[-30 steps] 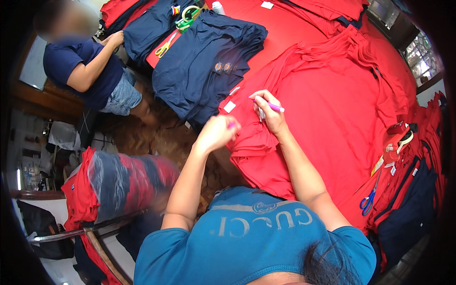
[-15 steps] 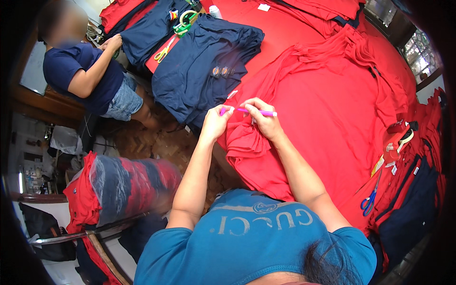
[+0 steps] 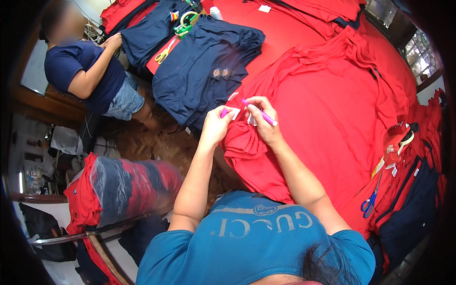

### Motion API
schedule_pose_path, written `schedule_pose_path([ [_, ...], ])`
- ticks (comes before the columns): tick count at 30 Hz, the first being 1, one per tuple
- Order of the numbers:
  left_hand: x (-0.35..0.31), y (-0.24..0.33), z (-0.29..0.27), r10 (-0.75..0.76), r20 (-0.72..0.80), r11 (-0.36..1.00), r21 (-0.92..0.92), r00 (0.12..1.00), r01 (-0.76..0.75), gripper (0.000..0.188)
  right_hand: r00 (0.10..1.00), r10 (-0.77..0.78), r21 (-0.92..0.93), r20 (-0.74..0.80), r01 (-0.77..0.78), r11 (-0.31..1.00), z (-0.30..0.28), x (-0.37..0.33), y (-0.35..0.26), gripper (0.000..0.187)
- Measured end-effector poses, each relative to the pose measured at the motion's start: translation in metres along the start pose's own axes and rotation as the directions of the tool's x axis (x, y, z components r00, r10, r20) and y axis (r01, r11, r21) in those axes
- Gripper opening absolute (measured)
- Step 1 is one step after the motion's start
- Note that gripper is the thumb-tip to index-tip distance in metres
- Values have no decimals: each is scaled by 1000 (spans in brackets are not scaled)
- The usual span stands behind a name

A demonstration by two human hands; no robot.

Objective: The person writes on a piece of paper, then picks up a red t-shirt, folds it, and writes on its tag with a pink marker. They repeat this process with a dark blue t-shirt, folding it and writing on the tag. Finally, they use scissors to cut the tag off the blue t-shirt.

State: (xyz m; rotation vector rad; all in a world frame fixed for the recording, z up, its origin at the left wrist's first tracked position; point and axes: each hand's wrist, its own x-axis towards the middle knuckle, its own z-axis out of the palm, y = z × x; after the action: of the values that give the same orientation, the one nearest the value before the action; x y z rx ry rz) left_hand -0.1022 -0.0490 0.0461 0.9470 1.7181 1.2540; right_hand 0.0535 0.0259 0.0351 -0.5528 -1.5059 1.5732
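Note:
A pink marker pen [image 3: 270,118] is gripped in my right hand [image 3: 269,130], tilted with its narrow end up and to the left. My left hand [image 3: 214,128] pinches a pink cap [image 3: 223,113] and a small white tag [image 3: 235,113]. The two hands are a little apart, above the near left edge of a layered stack of red shirts [image 3: 327,114]. A folded bunch of red cloth [image 3: 244,142] lies under them. More white tags [image 3: 251,119] show beside my right fingers, partly hidden.
Navy shirts [image 3: 199,71] lie at far left, with yellow scissors [image 3: 164,53] and a green tape dispenser [image 3: 183,29] beside them. Blue scissors [image 3: 368,205] and a red tape dispenser [image 3: 396,137] are at right. Another person [image 3: 85,71] stands at left, near a plastic-wrapped clothes bundle [image 3: 133,187].
The marker has turned from nearly level to a slant, its narrow end moving up and away from my left hand. More of the white tag at my left fingers shows.

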Motion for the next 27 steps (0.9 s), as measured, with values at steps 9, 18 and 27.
schedule_pose_path([
  [9, -46, 13, 29, 182, 31, 959, 216, 983, -185, 25, 997, 12, -143, 78, -1, 990, -11, -1, 4, 45],
  [18, 8, -32, -2, 169, -81, 770, 633, 982, -80, 28, 986, 114, -1, 120, -115, 993, -18, 4, -6, 39],
  [27, 19, 0, -23, -181, 76, 983, 8, 981, 181, 12, 975, 193, 116, 111, -206, 972, -20, 5, -11, 24],
])
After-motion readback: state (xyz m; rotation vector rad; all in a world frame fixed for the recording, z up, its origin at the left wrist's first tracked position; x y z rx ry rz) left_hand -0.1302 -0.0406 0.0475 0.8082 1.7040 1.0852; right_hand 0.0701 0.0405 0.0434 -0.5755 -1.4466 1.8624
